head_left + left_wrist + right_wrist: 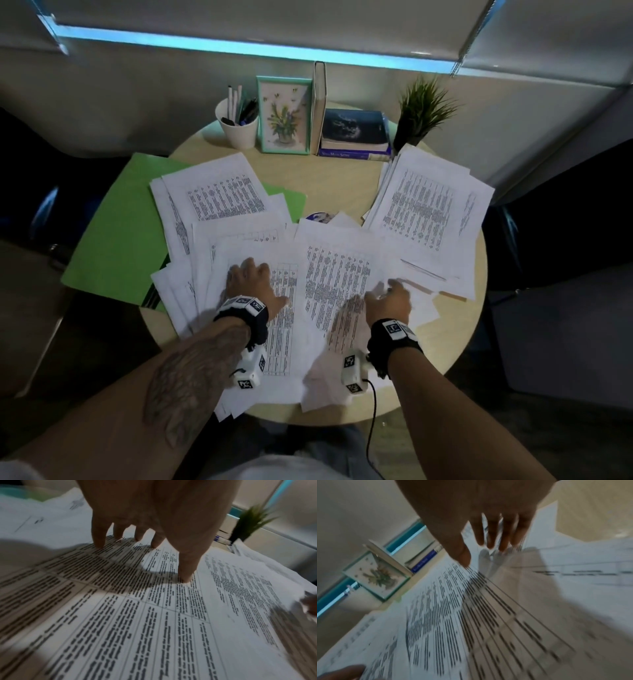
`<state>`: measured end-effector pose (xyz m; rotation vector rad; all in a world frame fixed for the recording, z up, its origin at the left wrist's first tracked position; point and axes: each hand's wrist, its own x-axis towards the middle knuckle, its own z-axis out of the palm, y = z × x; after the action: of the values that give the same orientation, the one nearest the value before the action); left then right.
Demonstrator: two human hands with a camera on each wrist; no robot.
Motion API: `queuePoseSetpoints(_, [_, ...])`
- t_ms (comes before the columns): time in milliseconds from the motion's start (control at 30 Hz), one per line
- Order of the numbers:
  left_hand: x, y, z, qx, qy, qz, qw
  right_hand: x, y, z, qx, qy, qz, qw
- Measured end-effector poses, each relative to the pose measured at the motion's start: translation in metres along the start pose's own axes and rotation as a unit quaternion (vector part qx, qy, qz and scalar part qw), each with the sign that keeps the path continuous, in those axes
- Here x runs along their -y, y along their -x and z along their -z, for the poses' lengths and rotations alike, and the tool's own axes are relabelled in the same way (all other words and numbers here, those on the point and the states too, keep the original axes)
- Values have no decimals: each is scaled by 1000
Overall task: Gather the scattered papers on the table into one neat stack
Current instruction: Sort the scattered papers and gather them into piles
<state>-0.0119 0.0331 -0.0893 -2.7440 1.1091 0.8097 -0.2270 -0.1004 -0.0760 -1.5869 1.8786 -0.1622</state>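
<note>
Printed white papers lie scattered over a round wooden table (pixel 455 346). One loose pile (pixel 219 198) sits at the left on a green folder, one pile (pixel 428 209) at the right, and overlapping sheets (pixel 335 274) spread across the near middle. My left hand (pixel 255 282) presses flat on a sheet with a table of text (pixel 154 628); its straight fingertips (pixel 98 545) and thumb touch the paper. My right hand (pixel 390 296) is over the sheets right of centre with its fingers stretched out (pixel 503 539), holding nothing. Whether it touches the paper is unclear in the blurred right wrist view.
A green folder (pixel 113 240) hangs over the table's left edge. Along the back stand a white pen cup (pixel 238 128), a framed flower picture (pixel 284 114), an upright book (pixel 319 106), stacked books (pixel 354 137) and a small plant (pixel 423 109). Several sheets overhang the near edge.
</note>
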Motion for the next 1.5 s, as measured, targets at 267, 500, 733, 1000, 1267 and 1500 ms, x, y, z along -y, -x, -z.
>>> queuePoseSetpoints(267, [-5,-4,-4,16,22,41,999,2,12,-14,49,-39,-41,997])
queuePoseSetpoints(500, [-5,-4,-4,22,26,42,999,2,16,-16,91,-24,4,996])
queuePoseSetpoints(733, [-1,-4,-4,5,14,30,999,12,7,-11,162,-47,11,986])
queuePoseSetpoints(1000, [3,-6,-2,3,10,28,1000,17,-13,32,20,-89,41,995])
queuePoseSetpoints(1267, [4,-14,-3,43,30,46,998,31,-56,82,-107,-272,23,956])
queuePoseSetpoints(1500, [5,-16,-5,32,21,37,999,54,-124,142,-127,-269,-14,955])
